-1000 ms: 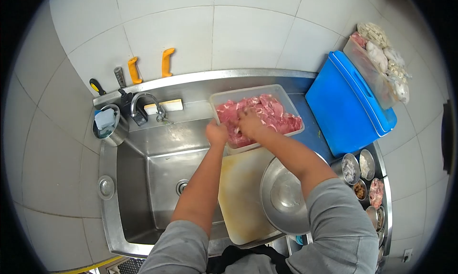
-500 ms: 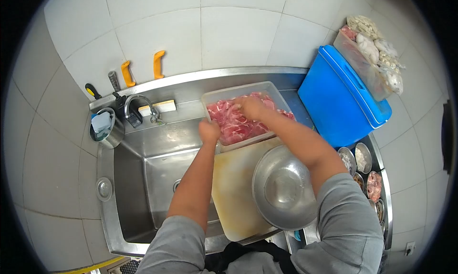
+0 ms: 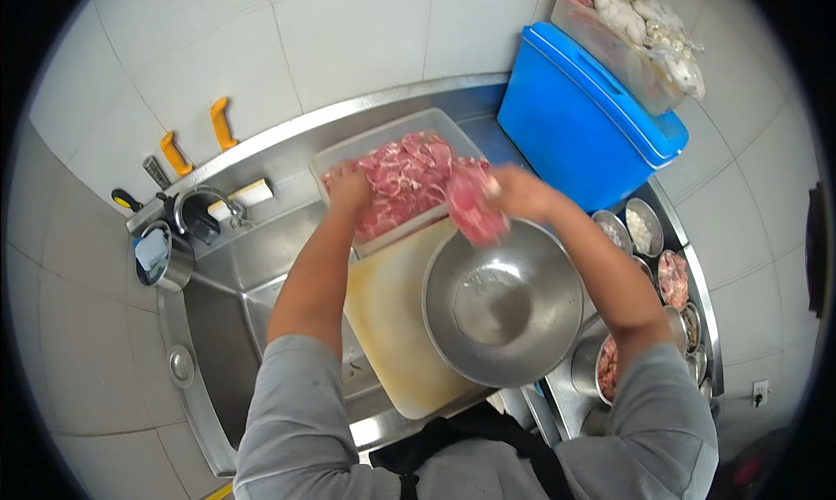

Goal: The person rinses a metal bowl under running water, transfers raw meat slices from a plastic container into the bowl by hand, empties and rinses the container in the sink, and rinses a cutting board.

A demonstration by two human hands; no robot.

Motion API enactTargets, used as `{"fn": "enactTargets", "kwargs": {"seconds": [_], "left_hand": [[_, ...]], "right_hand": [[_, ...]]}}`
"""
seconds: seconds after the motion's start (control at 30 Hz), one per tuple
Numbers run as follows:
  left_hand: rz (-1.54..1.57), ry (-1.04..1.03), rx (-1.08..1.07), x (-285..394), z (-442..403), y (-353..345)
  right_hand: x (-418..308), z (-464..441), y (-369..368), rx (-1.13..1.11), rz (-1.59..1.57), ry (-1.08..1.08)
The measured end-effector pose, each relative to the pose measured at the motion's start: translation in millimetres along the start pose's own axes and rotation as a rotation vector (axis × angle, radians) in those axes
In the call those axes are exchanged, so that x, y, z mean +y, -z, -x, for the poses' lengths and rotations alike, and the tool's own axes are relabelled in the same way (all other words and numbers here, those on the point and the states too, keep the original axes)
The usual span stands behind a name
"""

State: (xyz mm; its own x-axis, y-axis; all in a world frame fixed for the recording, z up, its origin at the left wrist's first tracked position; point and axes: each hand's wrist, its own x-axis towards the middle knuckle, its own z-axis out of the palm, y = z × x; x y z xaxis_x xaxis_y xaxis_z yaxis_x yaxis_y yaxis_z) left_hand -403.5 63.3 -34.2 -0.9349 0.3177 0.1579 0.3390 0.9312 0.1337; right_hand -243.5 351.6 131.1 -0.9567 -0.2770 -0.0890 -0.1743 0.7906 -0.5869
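Thin slices of raw red meat [image 3: 475, 208] hang from my right hand [image 3: 518, 193], which is closed around them above the front right side of a clear plastic container. That container [image 3: 374, 240] holds a heap of similar raw meat slices [image 3: 405, 178]. At its left end, my left hand [image 3: 348, 191] rests by the rim and the meat, fingers mostly hidden. A wide steel bowl [image 3: 501, 313] with a wet inside stands in front of the container, below my right hand. Under the bowl lies a stained cutting board [image 3: 383, 313].
A steel sink [image 3: 222, 347] with a faucet [image 3: 196, 206] is on the left. At the back right stands a blue cooler [image 3: 575, 117] carrying a bin of bagged food [image 3: 623, 47]. Small bowls of ingredients [image 3: 644, 226] and a pot of meat [image 3: 592, 369] line the right.
My right hand has lifted meat slices out of the container, rightward toward the bowl. My left hand has shifted slightly at the container's left end. The camera view has turned and shifted.
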Motion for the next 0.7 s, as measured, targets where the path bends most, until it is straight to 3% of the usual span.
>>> {"fn": "enactTargets", "kwargs": {"seconds": [0.03, 0.13, 0.17, 0.2, 0.33, 0.4, 0.43, 0.5, 0.53, 0.6, 0.67, 0.7], "left_hand": [[-0.043, 0.100, -0.086, 8, 4, 12], [-0.212, 0.266, -0.224, 14, -12, 11], [-0.062, 0.327, -0.198, 11, -16, 9], [0.095, 0.380, -0.166, 13, -24, 6], [0.037, 0.269, -0.141, -12, -46, -29], [-0.015, 0.010, -0.198, -26, -45, -21], [-0.033, 0.011, -0.203, -27, -37, -4], [0.712, 0.202, -0.310, -32, -28, 28], [0.701, 0.203, -0.299, -37, -25, 37], [1.201, 0.262, -0.273, -46, -9, 49], [1.307, 0.399, -0.373, -30, 18, 79], [1.289, 0.409, -0.201, -27, 21, 67]], "right_hand": [[-4, 24, 0, -0.153, -0.068, -0.138], [34, 70, -42, -0.420, 0.017, -0.235], [34, 80, -53, -0.525, -0.011, -0.262], [38, 86, -63, -0.514, -0.009, -0.258], [70, 106, -86, -0.328, -0.106, -0.194], [77, 104, -76, -0.104, -0.147, -0.135], [72, 102, -67, -0.122, -0.122, -0.184], [67, 92, -62, -0.119, -0.124, -0.174], [62, 85, -56, -0.116, -0.107, -0.171], [45, 57, -56, -0.095, -0.137, -0.092], [29, 23, -66, -0.050, -0.120, -0.005], [22, 8, -68, -0.039, -0.065, 0.040]]}}
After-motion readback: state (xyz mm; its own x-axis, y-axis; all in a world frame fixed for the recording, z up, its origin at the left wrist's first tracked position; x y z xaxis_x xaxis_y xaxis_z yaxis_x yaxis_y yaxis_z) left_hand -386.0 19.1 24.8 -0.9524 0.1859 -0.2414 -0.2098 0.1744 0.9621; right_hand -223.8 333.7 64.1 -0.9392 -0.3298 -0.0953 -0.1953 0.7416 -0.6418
